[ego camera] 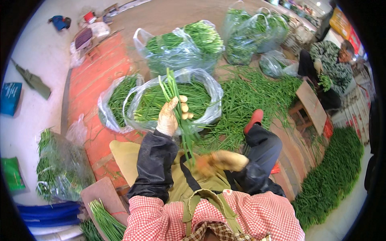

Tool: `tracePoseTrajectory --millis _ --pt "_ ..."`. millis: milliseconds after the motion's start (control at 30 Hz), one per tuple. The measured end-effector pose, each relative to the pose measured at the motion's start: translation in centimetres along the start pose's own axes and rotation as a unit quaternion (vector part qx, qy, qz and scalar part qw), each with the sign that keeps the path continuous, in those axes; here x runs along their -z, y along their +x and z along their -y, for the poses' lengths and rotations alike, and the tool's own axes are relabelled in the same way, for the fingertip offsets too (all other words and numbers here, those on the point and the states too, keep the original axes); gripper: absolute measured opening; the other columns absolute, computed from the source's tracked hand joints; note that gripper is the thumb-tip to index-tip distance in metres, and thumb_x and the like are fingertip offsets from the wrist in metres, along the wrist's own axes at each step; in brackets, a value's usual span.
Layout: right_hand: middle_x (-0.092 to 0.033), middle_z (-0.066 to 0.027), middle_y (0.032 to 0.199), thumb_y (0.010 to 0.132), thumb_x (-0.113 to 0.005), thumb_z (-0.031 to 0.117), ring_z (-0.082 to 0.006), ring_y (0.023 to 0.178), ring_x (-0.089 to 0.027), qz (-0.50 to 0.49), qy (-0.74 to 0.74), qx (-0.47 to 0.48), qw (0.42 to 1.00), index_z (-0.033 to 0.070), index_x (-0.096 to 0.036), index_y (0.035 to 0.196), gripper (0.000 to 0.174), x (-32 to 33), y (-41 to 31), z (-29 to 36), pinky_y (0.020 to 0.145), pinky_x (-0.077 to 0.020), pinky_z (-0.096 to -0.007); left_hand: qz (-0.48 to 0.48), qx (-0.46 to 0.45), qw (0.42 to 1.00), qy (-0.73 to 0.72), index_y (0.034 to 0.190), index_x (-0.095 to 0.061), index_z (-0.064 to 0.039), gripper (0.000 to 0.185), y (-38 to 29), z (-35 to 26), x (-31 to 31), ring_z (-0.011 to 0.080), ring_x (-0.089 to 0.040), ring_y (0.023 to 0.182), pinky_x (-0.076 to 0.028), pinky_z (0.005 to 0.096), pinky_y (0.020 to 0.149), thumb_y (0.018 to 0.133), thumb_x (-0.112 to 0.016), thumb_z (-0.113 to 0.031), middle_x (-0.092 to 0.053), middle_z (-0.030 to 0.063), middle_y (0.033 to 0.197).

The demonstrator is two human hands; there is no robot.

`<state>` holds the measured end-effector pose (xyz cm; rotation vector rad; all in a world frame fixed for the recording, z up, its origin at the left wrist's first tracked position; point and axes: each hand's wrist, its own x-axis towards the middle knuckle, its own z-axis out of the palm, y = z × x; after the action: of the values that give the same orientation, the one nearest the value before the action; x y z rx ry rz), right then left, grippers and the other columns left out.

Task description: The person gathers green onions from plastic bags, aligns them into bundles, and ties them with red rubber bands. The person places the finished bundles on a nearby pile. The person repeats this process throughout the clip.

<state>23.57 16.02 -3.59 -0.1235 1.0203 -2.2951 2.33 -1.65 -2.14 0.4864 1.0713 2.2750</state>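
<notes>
My left hand (pixel 169 116), in a soiled light work glove, grips a small bunch of garlic chives (pixel 184 132). The bunch's pale ends point up and away from me, and its green leaves hang towards my lap. Motion blurs my gloved right hand (pixel 221 161) beside the lower leaf tips. Whether its fingers hold any leaves cannot be told. Below both hands lies my olive apron (pixel 181 186). Just beyond the bunch stands an open clear plastic bag (pixel 215 102) filled with chives, and a smaller bag of chives (pixel 120 102) adjoins it on the left.
Loose chive leaves (pixel 250 93) cover the floor ahead to the right. Large filled bags (pixel 181 45) stand further off. A person (pixel 331 66) sits at far right behind a tilted board (pixel 312 105). Chives (pixel 331 177) are heaped at right; another bunch (pixel 107 217) lies at lower left.
</notes>
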Motion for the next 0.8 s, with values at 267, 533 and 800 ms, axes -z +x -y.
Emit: tracePoseTrajectory --millis 267,533,800 --pt "-0.057 -0.0063 0.14 0.096 -0.056 0.02 -0.0097 0.079 -0.06 -0.272 -0.253 0.285 0.884 0.002 -0.049 0.142 0.05 1.4 -2.7 12.4 0.068 -0.0459 -0.0204 0.239 0.193 0.926 -0.219 0.118 -0.057 0.003 0.038 -2.5 -3.7 1.5 0.0063 -0.041 0.039 -0.038 0.022 0.036 0.107 -0.042 -0.031 -0.054 0.0016 0.065" --pt "-0.039 -0.0096 0.154 0.09 -0.062 0.002 -0.0095 0.1 -0.059 -0.064 -0.268 0.204 0.939 0.013 -0.014 0.161 0.086 -0.2 8.0 11.2 0.082 -0.0516 -0.0258 0.218 0.277 0.916 -0.194 0.119 -0.058 0.006 0.047 -6.1 -4.1 0.4 0.0066 -0.041 0.036 -0.035 0.0212 0.032 0.107 -0.043 -0.036 -0.057 0.0044 0.062" --pt "-0.061 -0.0079 0.121 0.095 -0.063 0.014 -0.0156 0.1 -0.063 -0.105 -0.496 0.237 0.828 0.002 -0.051 0.141 0.049 1.8 8.6 8.0 0.082 -0.0519 -0.0282 0.096 0.305 0.948 0.004 0.123 -0.061 0.001 0.043 -7.5 -4.3 -0.9 0.0083 -0.055 0.046 -0.04 0.0209 0.04 0.099 -0.061 -0.034 -0.069 0.0035 0.076"
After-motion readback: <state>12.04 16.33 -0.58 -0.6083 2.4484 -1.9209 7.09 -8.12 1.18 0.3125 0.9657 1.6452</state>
